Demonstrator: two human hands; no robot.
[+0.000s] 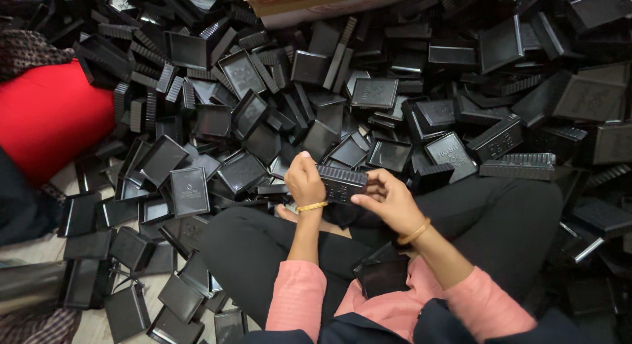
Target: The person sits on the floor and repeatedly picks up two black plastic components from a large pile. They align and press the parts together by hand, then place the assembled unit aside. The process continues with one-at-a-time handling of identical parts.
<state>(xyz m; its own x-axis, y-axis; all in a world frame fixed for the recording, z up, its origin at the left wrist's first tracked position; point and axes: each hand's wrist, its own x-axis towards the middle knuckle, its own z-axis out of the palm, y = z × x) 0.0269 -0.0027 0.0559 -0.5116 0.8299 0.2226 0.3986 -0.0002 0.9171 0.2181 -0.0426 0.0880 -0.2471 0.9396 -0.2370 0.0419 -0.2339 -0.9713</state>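
Note:
I sit cross-legged in black trousers with pink sleeves. My left hand (304, 181) and my right hand (385, 198) both grip one black ribbed plastic case (341, 183), held on edge above my lap. The left hand closes on its left end, the right hand pinches its right side from below. Each wrist carries a gold bangle. Another black plastic piece (383, 275) rests in my lap close to my body.
A huge heap of black square plastic trays and lids (368, 94) surrounds my legs on all sides. A red cushion-like object (49, 113) lies at the left. A cardboard box (316, 3) stands at the top edge. Bare floor (33, 248) shows lower left.

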